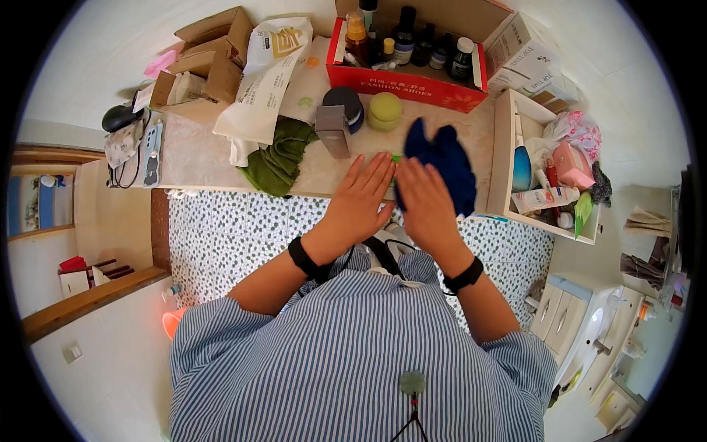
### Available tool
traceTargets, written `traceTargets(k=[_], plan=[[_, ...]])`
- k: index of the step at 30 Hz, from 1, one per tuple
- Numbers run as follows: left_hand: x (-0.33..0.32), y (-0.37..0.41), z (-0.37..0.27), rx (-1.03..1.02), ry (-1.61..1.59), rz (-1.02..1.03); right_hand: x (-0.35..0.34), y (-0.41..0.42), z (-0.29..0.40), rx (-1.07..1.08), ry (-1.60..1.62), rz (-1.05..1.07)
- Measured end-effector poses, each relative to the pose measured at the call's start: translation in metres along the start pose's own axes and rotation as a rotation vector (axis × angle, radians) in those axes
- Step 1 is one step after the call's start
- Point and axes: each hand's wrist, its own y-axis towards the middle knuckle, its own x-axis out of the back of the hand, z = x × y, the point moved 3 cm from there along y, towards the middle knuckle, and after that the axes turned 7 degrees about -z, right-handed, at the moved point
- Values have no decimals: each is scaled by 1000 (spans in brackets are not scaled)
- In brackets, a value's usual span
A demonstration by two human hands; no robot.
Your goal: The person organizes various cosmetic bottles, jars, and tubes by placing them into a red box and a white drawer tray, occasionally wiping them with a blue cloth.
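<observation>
My left hand point(356, 204) lies palm down at the front edge of the counter, fingers stretched and thumb apart, with no object seen in it. Beside it, my right hand point(428, 207) is also palm down and overlaps the left side of a dark blue cloth point(450, 160). Its thumb and palm are hidden, so a grip on the cloth cannot be made out. Between my fingertips shows a small bright green item point(396, 159), mostly covered. Just beyond stand a grey box point(333, 131), a dark round jar point(342, 102) and a yellow-green jar point(385, 110).
A green cloth point(281, 157) hangs over the front edge of the counter point(190, 146). Behind, a red shoe box point(403, 91) holds several bottles. An off-white drawer point(500, 160) of toiletries sits at right, cardboard boxes point(221, 66) and a white plastic packet point(270, 72) at left.
</observation>
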Motion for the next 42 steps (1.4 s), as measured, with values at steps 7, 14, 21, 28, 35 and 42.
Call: traceTargets(k=[7, 14, 21, 28, 35, 42], plan=[[5, -2, 5, -33, -67, -18, 5, 3, -38, -245, -51, -51], [15, 5, 14, -29, -306, -93, 44, 29, -30, -142, 169, -92], [12, 6, -1, -37, -332, -1, 15, 6, -29, -94, 141, -66], [14, 17, -6, 35, -193, -106, 56, -5, -19, -135, 201, -212], [2, 36, -10, -48, -99, -87, 114, -44, -50, -204, 188, -330], [14, 47, -17, -75, -274, -116, 165, -85, -138, -373, -324, -237]])
